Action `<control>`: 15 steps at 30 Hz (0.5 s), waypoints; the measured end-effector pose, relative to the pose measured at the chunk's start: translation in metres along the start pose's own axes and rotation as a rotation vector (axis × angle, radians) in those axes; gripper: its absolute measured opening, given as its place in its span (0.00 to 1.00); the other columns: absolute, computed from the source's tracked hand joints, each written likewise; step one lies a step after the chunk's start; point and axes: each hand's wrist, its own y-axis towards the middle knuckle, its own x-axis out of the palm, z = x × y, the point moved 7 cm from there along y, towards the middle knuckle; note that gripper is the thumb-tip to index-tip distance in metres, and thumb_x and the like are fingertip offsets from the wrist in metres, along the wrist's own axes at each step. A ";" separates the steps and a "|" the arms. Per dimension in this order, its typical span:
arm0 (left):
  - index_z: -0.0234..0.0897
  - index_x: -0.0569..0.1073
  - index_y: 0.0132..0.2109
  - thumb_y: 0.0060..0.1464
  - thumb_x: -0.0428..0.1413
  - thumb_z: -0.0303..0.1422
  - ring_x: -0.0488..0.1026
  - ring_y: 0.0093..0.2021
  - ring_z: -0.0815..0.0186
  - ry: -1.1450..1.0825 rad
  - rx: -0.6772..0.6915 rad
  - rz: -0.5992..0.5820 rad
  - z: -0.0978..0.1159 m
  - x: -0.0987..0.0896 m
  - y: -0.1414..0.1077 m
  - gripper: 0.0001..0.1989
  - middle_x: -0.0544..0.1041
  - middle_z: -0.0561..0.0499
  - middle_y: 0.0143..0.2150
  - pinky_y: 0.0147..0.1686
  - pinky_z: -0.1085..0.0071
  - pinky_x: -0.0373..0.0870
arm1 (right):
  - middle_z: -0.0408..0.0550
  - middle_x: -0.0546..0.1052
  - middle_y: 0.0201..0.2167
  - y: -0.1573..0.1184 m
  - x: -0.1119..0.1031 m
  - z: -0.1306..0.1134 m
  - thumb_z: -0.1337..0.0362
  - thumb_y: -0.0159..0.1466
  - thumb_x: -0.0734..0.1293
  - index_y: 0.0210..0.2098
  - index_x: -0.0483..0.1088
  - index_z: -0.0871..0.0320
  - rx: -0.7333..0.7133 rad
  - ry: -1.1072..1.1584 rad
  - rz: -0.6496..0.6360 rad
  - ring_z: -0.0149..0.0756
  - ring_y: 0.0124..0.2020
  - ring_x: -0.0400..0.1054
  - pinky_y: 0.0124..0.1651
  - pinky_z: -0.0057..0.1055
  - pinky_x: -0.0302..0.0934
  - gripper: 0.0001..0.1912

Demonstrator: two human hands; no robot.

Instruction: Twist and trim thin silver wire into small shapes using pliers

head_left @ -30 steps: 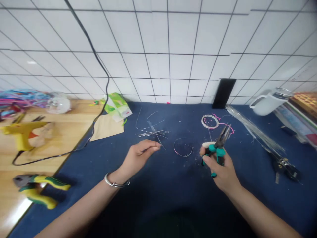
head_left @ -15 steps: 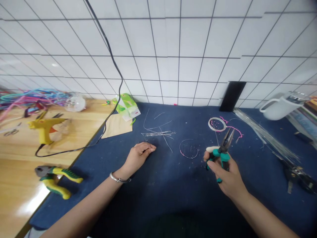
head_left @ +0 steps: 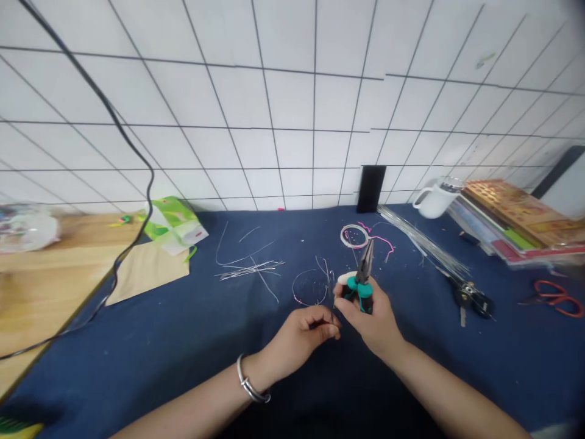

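Observation:
My left hand (head_left: 304,338), with a silver bangle at the wrist, pinches thin wires (head_left: 331,286) that rise from its fingertips. Close on its right, my right hand (head_left: 370,314) is wrapped round the teal-handled pliers (head_left: 364,274), whose jaws point up and away. A thin wire loop with small pink beads (head_left: 298,299) lies on the dark blue cloth (head_left: 159,341) just beyond my left hand. Loose wire pieces (head_left: 251,269) are scattered to the left. Past the pliers rests a white ring (head_left: 342,236) with pink beads inside and a pink strand beside it.
A black cable (head_left: 114,116) hangs at the left over a wooden board (head_left: 68,268), beige paper (head_left: 150,268) and a green packet (head_left: 171,219). At the right are a wire bundle (head_left: 425,244), keys (head_left: 462,299), a white mug (head_left: 434,200), books (head_left: 521,216) and red scissors (head_left: 555,296).
The view has turned to the right. My left hand has moved toward my right hand and now pinches thin wires. My right hand still holds the pliers.

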 end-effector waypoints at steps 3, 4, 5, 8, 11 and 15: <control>0.34 0.72 0.31 0.54 0.51 0.30 0.68 0.33 0.69 0.014 0.014 -0.006 -0.001 0.008 0.006 0.07 0.73 0.51 0.30 0.38 0.72 0.64 | 0.43 0.70 0.32 -0.001 0.000 0.000 0.66 0.56 0.65 0.38 0.63 0.56 -0.004 -0.003 -0.009 0.30 0.30 0.66 0.34 0.29 0.63 0.10; 0.34 0.71 0.31 0.54 0.51 0.30 0.68 0.33 0.69 0.019 0.016 -0.003 -0.003 0.009 0.006 0.07 0.73 0.52 0.30 0.37 0.72 0.64 | 0.43 0.69 0.32 0.000 -0.001 0.000 0.67 0.56 0.65 0.38 0.63 0.56 -0.007 -0.016 0.001 0.30 0.31 0.66 0.35 0.29 0.63 0.10; 0.34 0.71 0.30 0.54 0.51 0.30 0.68 0.33 0.69 0.024 0.018 0.000 -0.004 0.010 0.006 0.07 0.72 0.52 0.30 0.37 0.72 0.64 | 0.43 0.69 0.32 0.000 -0.002 0.000 0.67 0.56 0.65 0.37 0.63 0.56 -0.013 -0.032 0.014 0.31 0.31 0.66 0.35 0.29 0.63 0.09; 0.35 0.71 0.31 0.53 0.50 0.29 0.68 0.33 0.68 0.046 0.017 -0.001 -0.008 0.012 0.005 0.06 0.72 0.52 0.30 0.37 0.72 0.64 | 0.42 0.69 0.31 0.000 -0.002 0.000 0.67 0.56 0.64 0.36 0.62 0.56 -0.023 -0.060 0.035 0.30 0.30 0.65 0.35 0.29 0.62 0.08; 0.36 0.71 0.30 0.53 0.50 0.28 0.68 0.32 0.68 0.063 0.000 -0.009 -0.011 0.012 0.004 0.06 0.73 0.52 0.30 0.36 0.72 0.64 | 0.43 0.69 0.30 0.001 -0.001 0.000 0.67 0.56 0.64 0.36 0.62 0.56 -0.011 -0.059 0.012 0.30 0.29 0.65 0.34 0.29 0.62 0.08; 0.36 0.71 0.30 0.53 0.51 0.29 0.69 0.33 0.67 0.038 -0.026 -0.021 -0.015 0.013 0.003 0.06 0.73 0.51 0.30 0.37 0.71 0.64 | 0.43 0.70 0.29 0.001 -0.001 0.000 0.67 0.57 0.63 0.35 0.63 0.57 -0.022 -0.082 -0.006 0.31 0.30 0.65 0.37 0.31 0.61 0.06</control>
